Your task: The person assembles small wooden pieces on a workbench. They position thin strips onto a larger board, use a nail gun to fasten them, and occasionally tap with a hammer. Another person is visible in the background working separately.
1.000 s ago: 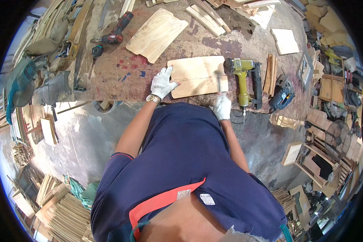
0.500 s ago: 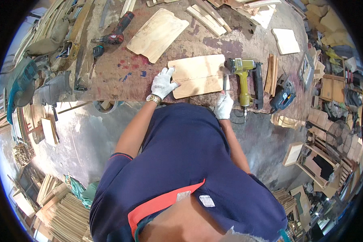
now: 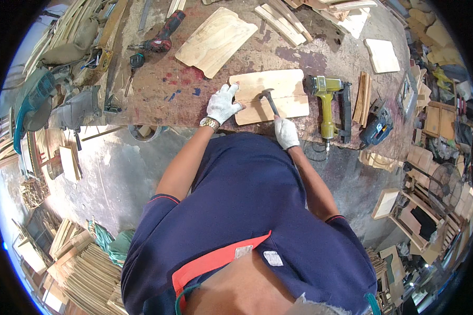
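Note:
A pale wooden board (image 3: 252, 113) with a seam along its length lies flat near the bench's front edge. At its left end my left hand (image 3: 223, 105), in a white glove, grips the board's edge with thumb and fingers. My right hand (image 3: 286, 133), also gloved, is closed around the handle of a hammer (image 3: 273, 103). The hammer's head is over the middle of the board, close to the seam; whether it touches the wood I cannot tell. Just right of the board lies a yellow-green nail gun (image 3: 327, 107).
The worn workbench (image 3: 157, 113) also bears a second shaped board (image 3: 215, 42), a cordless drill (image 3: 165, 34), a tape measure (image 3: 136, 61), wood strips (image 3: 361, 98), a jigsaw (image 3: 376, 128) and a smaller board (image 3: 382, 55). A miter saw (image 3: 37, 100) stands at the left.
The hammer in my right hand has moved left, from the board's right end to its middle. My left hand stays at the board's left end. The whole view has shifted slightly.

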Demonstrator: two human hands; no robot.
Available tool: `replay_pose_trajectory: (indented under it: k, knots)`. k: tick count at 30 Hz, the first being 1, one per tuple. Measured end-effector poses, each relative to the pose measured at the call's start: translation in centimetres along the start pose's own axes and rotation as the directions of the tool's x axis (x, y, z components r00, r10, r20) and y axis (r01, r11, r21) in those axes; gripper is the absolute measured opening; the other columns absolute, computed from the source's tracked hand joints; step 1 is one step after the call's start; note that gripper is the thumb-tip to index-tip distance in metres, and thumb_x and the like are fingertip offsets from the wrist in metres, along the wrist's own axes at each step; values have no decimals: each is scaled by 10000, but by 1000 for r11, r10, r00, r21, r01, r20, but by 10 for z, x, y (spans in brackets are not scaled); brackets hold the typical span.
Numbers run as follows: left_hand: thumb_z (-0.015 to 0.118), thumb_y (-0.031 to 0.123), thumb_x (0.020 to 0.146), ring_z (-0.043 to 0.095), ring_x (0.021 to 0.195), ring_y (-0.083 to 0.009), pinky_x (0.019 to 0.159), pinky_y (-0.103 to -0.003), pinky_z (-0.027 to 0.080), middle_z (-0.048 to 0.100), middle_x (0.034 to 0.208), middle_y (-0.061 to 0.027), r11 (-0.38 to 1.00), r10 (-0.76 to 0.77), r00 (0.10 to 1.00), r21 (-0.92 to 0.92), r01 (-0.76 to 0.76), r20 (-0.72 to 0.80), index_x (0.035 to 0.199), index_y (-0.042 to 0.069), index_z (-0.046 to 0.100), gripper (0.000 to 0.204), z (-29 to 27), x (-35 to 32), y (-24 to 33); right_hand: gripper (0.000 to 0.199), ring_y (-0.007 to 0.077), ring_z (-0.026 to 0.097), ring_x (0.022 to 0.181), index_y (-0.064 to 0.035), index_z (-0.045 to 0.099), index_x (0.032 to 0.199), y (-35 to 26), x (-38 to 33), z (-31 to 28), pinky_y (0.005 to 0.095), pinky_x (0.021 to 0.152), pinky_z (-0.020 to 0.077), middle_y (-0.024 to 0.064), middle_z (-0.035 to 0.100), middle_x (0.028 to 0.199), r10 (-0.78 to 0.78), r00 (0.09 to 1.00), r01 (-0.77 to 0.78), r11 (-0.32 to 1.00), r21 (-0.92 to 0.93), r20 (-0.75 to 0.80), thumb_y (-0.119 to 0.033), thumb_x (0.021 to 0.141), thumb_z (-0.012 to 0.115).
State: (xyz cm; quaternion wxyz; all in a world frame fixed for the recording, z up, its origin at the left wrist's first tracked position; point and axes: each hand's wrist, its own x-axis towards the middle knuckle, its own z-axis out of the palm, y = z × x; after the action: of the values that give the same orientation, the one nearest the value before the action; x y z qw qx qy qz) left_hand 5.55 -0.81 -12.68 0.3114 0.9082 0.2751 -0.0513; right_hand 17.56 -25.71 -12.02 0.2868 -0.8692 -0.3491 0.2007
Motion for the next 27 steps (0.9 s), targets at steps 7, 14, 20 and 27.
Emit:
replay_pose_trajectory:
  k: [7, 14, 20, 27]
  knots:
    - [795, 471, 758, 642, 1042, -388, 873, -495, 533, 596, 1157, -175, 999, -1, 1000, 34, 1, 10, 1421, 128, 518, 796, -2, -2, 2, 352, 415, 640, 599, -49, 625, 826, -6, -1, -6, 506, 543, 488, 214, 608, 619, -49, 999, 51, 986, -157, 12, -338, 1020, 576]
    - [780, 422, 768, 640, 1031, -388, 870, -494, 533, 591, 1139, -177, 999, -8, 1000, 33, 9, -7, 1389, 133, 528, 730, -2, -2, 2, 343, 413, 629, 570, -54, 607, 841, 3, 4, -1, 503, 535, 490, 207, 617, 621, -142, 976, 134, 989, -61, -166, -350, 1013, 588]
    - [794, 392, 753, 638, 1046, -395, 877, -494, 535, 595, 1163, -184, 1000, -9, 1000, 16, 9, 8, 1376, 129, 523, 729, -6, -2, 3, 432, 441, 634, 631, -36, 630, 839, 15, 14, -6, 526, 585, 488, 241, 628, 674, 24, 1000, -24, 973, -229, -1, -421, 1020, 554]
    - [791, 344, 818, 665, 883, -289, 799, -424, 533, 665, 991, -140, 956, -105, 994, -276, 102, 5, 1380, 89, 501, 683, -8, 2, -8, 236, 450, 669, 785, -17, 657, 895, 40, 91, -112, 513, 708, 522, 250, 685, 844, 2, 899, -104, 972, -210, -438, -252, 910, 653]
